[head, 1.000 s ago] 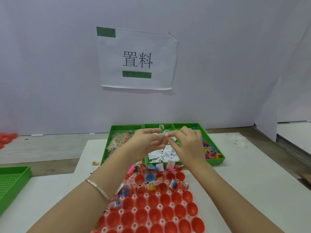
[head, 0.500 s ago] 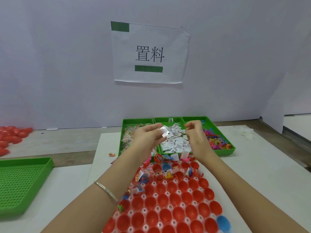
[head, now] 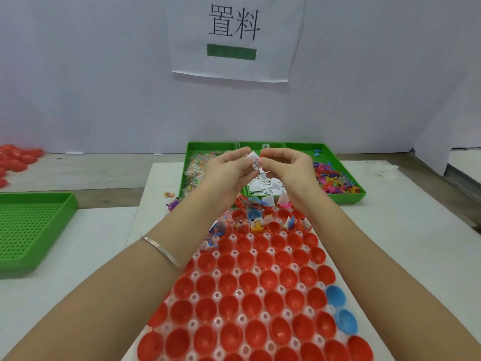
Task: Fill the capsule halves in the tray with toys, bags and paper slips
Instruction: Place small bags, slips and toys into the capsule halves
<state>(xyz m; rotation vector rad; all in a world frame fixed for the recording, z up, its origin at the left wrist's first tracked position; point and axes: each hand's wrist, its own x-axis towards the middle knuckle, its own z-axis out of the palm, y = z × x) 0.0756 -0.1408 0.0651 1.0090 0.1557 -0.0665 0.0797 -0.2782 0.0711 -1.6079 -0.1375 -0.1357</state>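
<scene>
Paper slips (head: 254, 162) are pinched by the left hand (head: 227, 171) and the right hand (head: 290, 169) at twelve o'clock, over the tray (head: 256, 270); one slip seems to be picked off; next it must be dropped into an empty capsule half (head: 261, 243) toward six o'clock.

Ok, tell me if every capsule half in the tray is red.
No, two blue capsule halves sit at the right edge of the tray among the red ones.
</scene>
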